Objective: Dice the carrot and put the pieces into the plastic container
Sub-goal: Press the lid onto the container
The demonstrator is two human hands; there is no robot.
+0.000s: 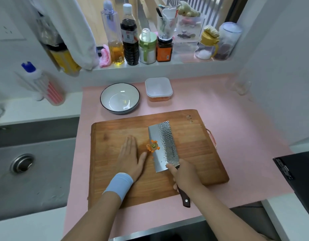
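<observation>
Head view, looking down on a pink counter (228,119).

- Wooden cutting board (115,188) lies in the middle of the counter, its long side running left to right.
- Left hand (128,157) lies flat on the board, palm down. Its fingers (130,143) are straight and together and point away from the body, with the thumb spread toward the blade. It holds nothing. A light blue wristband (120,184) sits on the wrist.
- Right hand (183,174) is wrapped around the dark handle of a cleaver (165,145), fingers curled tight. The forefinger or thumb reaches up to the heel of the blade.
- The hammered blade points away from the body, tilted, its edge side toward the left hand.
- Carrot end (153,146): a small stub with a green centre and a few orange scraps around it. It lies on the board against the blade's left face, between the blade and the left thumb.
- Plastic container (158,88) stands on the counter beyond the board, right of centre. Orange pieces show through its lower wall. I cannot tell whether a lid is on it.
- White bowl (120,98) with a dark rim stands just left of the container.
- Grey sink (21,164) is on the left and a black hob (298,171) on the right.
- Bottles and jars stand in a row on the windowsill (150,64).
</observation>
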